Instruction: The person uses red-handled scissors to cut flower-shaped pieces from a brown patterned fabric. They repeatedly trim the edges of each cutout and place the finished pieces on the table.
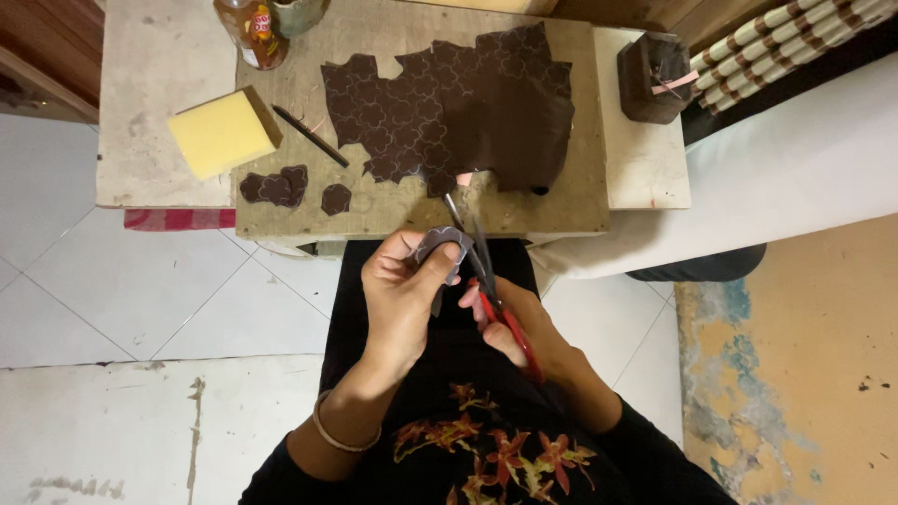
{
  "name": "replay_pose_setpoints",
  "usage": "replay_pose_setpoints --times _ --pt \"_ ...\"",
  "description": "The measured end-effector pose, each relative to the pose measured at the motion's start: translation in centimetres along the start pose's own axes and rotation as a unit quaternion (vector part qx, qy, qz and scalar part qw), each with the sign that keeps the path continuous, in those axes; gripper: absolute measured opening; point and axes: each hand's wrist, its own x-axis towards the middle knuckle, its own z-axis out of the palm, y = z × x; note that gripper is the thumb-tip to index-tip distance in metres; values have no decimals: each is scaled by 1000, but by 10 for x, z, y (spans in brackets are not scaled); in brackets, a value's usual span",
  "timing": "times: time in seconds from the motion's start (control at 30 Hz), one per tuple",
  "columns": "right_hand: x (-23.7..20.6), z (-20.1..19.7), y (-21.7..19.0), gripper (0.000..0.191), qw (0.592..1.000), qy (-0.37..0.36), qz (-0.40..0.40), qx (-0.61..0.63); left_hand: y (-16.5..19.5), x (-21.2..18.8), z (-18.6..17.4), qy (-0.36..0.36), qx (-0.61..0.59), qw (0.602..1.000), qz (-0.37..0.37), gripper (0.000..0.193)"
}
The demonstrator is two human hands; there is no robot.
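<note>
My left hand (400, 295) pinches a small brown patterned piece (441, 245) over my lap, just in front of the low wooden table (393, 210). My right hand (524, 327) grips red-handled scissors (482, 271), whose blades point up and away and meet the small piece. A large brown sheet (458, 103) with a traced petal pattern and jagged cut edges lies on the table beyond my hands. Two cut-out brown pieces (281, 185) rest near the table's front left.
A yellow sponge block (223, 131) and a dark pencil (311, 137) lie left of the sheet. A bottle (253, 33) and a jar stand at the back. A dark box (655, 75) sits on the right. White tiled floor lies to the left.
</note>
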Motion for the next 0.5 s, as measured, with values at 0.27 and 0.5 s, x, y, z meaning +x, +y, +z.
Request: replay_pose_setpoints --times 0.27,0.5 --pt "5 0 2 57 999 -16 -24 -24 -1 -2 7 12 2 1000 6 5" --pt "6 0 -1 68 999 -4 -20 -36 1 -3 8 -6 9 1000 18 6"
